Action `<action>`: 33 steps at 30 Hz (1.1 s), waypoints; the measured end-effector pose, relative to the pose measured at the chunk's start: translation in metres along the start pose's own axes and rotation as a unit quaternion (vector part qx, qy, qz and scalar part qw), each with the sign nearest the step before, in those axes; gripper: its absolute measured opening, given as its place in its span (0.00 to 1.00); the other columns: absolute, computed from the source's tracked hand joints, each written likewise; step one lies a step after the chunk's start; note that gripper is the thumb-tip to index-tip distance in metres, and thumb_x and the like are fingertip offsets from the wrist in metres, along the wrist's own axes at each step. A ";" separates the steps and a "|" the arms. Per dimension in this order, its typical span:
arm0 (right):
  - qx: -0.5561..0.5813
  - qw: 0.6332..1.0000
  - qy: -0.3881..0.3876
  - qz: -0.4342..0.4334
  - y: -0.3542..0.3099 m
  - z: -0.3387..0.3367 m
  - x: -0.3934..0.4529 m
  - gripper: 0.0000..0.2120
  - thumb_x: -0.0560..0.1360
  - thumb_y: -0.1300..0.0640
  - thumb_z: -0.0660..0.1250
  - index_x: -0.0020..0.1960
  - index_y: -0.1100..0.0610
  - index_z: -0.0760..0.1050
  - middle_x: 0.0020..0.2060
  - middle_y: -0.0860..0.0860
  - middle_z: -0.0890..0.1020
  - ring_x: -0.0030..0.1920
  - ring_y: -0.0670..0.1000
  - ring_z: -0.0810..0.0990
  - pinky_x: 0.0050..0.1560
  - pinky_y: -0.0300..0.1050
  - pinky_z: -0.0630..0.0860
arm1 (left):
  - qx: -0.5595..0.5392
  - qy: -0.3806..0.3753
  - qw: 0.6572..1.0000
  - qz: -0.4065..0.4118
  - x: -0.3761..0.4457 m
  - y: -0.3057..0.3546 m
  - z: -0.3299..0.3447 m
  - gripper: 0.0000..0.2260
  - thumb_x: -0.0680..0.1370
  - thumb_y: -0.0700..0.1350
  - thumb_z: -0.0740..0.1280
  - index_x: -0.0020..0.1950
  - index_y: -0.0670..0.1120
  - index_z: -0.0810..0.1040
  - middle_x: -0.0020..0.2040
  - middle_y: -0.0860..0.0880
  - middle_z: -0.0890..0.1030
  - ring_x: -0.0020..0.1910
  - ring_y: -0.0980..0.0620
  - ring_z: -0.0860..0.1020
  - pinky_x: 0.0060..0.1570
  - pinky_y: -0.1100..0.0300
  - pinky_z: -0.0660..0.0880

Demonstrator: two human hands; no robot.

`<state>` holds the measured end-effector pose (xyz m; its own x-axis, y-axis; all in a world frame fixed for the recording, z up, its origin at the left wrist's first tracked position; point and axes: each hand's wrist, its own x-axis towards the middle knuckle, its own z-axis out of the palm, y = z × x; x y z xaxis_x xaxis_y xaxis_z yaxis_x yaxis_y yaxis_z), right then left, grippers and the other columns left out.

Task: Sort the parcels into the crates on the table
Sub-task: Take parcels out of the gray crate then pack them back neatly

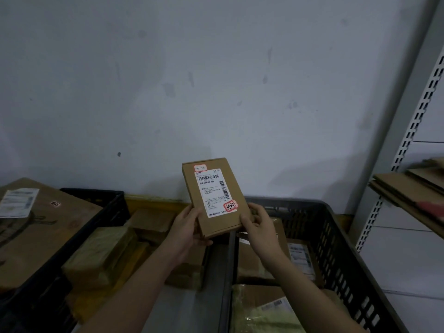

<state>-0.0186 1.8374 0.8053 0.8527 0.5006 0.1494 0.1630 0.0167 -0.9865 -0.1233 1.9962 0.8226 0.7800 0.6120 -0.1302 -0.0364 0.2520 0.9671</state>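
Both hands [189, 227] [260, 227] round labelled parcel [213, 195], above grey crate [336, 236].

Grey wall [192, 80]; slotted shelf upright [408, 140]; flattened cardboard [406, 191]

Holding a small parcel up over the crates

My left hand [189, 227] and right hand [258, 224] grip the lower corners of a flat cardboard parcel [215, 195], label facing me, above the gap between the left crate [105, 207] and right crate [336, 236], both holding parcels.
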 end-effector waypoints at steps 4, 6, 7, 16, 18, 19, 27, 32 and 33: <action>0.030 1.000 0.006 0.004 0.001 -0.003 0.002 0.14 0.81 0.57 0.65 0.65 0.47 0.69 0.56 0.52 0.79 0.52 0.50 0.83 0.48 0.49 0.84 | 0.033 -0.021 0.999 -0.011 -0.002 0.001 0.003 0.14 0.81 0.51 0.64 0.67 0.54 0.73 0.57 0.46 0.82 0.53 0.44 0.82 0.34 0.52 0.81; 0.035 0.999 0.009 0.000 0.003 -0.008 0.002 0.14 0.81 0.58 0.64 0.64 0.47 0.69 0.56 0.50 0.79 0.50 0.48 0.83 0.43 0.42 0.83 | 0.109 -0.044 0.993 0.010 -0.004 0.001 0.003 0.14 0.81 0.53 0.64 0.66 0.60 0.70 0.56 0.54 0.80 0.52 0.51 0.80 0.34 0.57 0.81; 0.038 0.999 0.010 -0.002 0.005 -0.011 0.003 0.14 0.81 0.58 0.65 0.64 0.47 0.69 0.56 0.49 0.79 0.48 0.45 0.84 0.41 0.39 0.82 | 0.138 -0.051 0.989 0.022 -0.004 -0.001 0.003 0.14 0.80 0.53 0.65 0.65 0.62 0.69 0.55 0.57 0.79 0.51 0.55 0.79 0.34 0.59 0.81; -0.040 0.998 0.040 0.026 0.018 -0.034 0.008 0.15 0.79 0.54 0.67 0.63 0.46 0.69 0.55 0.45 0.77 0.53 0.47 0.79 0.51 0.48 0.81 | 0.127 -0.010 0.990 0.056 0.005 -0.021 0.021 0.34 0.76 0.45 0.72 0.77 0.55 0.60 0.61 0.53 0.77 0.51 0.54 0.78 0.31 0.60 0.80; -0.003 0.998 0.050 0.043 0.019 -0.045 0.007 0.12 0.80 0.54 0.66 0.61 0.47 0.70 0.54 0.48 0.78 0.52 0.49 0.81 0.44 0.43 0.82 | 0.126 -0.014 0.991 0.045 0.008 -0.027 0.029 0.32 0.75 0.45 0.73 0.75 0.56 0.61 0.58 0.55 0.78 0.52 0.53 0.78 0.32 0.59 0.80; 0.013 0.997 0.058 0.049 0.020 -0.051 0.005 0.10 0.80 0.55 0.66 0.60 0.48 0.72 0.54 0.49 0.79 0.51 0.50 0.82 0.41 0.41 0.82 | 0.126 -0.018 0.991 0.040 0.010 -0.030 0.033 0.30 0.75 0.45 0.73 0.72 0.58 0.62 0.55 0.57 0.78 0.50 0.55 0.79 0.33 0.59 0.80; -0.016 0.988 0.141 0.055 0.044 -0.099 -0.012 0.09 0.80 0.57 0.66 0.60 0.50 0.73 0.53 0.51 0.81 0.53 0.51 0.82 0.44 0.45 0.83 | 0.155 -0.094 0.983 0.013 0.008 -0.067 0.082 0.28 0.79 0.51 0.68 0.76 0.53 0.60 0.65 0.54 0.75 0.62 0.53 0.76 0.57 0.49 0.80; -0.061 0.963 0.248 0.083 0.058 -0.137 -0.022 0.12 0.81 0.55 0.65 0.63 0.54 0.72 0.52 0.49 0.80 0.48 0.45 0.80 0.37 0.37 0.76 | 0.297 -0.224 0.928 0.007 0.000 -0.099 0.109 0.26 0.83 0.57 0.57 0.79 0.60 0.51 0.71 0.56 0.69 0.64 0.60 0.70 0.58 0.69 0.69; -0.088 0.957 0.264 0.085 0.061 -0.146 -0.024 0.13 0.81 0.55 0.65 0.65 0.54 0.72 0.53 0.49 0.79 0.49 0.46 0.78 0.39 0.37 0.74 | 0.325 -0.251 0.912 -0.001 0.000 -0.107 0.110 0.25 0.84 0.57 0.55 0.80 0.59 0.51 0.73 0.56 0.68 0.68 0.59 0.68 0.60 0.69 0.67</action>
<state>0.0430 1.7004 0.7510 0.9986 -0.0241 0.0474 0.0417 -0.1956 -0.9798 -0.0508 1.8870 0.7435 0.9732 0.1514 -0.1733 0.2162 -0.3439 0.9138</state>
